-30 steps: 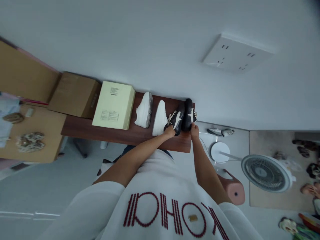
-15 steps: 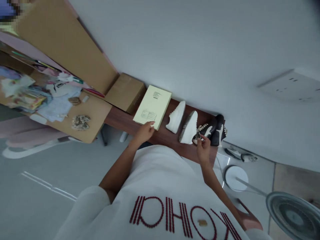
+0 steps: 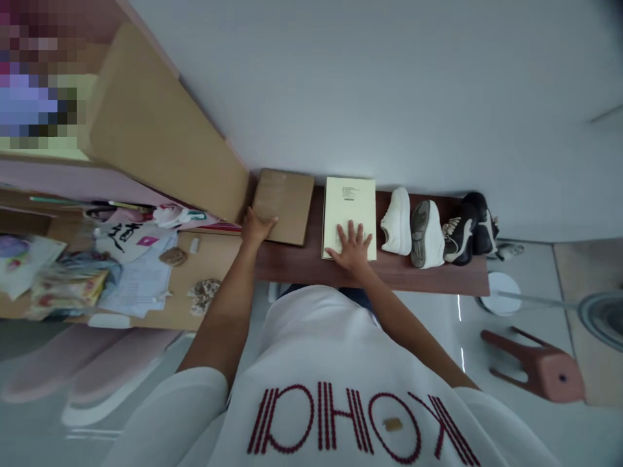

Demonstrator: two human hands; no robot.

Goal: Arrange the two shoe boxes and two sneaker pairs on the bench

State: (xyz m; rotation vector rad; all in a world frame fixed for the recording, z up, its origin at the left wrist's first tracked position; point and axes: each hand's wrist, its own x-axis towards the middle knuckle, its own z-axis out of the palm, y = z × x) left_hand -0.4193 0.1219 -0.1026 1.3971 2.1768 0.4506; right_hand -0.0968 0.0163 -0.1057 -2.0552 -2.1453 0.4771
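On a dark wooden bench (image 3: 311, 267) by the wall stands a brown cardboard box (image 3: 287, 204). My left hand (image 3: 257, 228) lies against its left front corner, thumb and fingers apart. To its right is a pale yellow box (image 3: 349, 204); my right hand (image 3: 351, 250) rests flat on its lid with the fingers spread. A white shoe (image 3: 398, 224) stands beside the yellow box, and its mate (image 3: 429, 237) leans on its side, grey sole showing. Black-and-white shoes (image 3: 460, 237) sit at the bench's right end.
At the left, a desk (image 3: 195, 272) holds papers, a bag and a scrunchie under a tall cardboard panel (image 3: 170, 130). A pink chair (image 3: 117, 363) is below it. On the right are a red stool (image 3: 549, 370) and a fan (image 3: 603, 314).
My left hand has gone from the yellow box to the brown box. My right hand has left the shoes and now lies on the yellow box. The view has turned.
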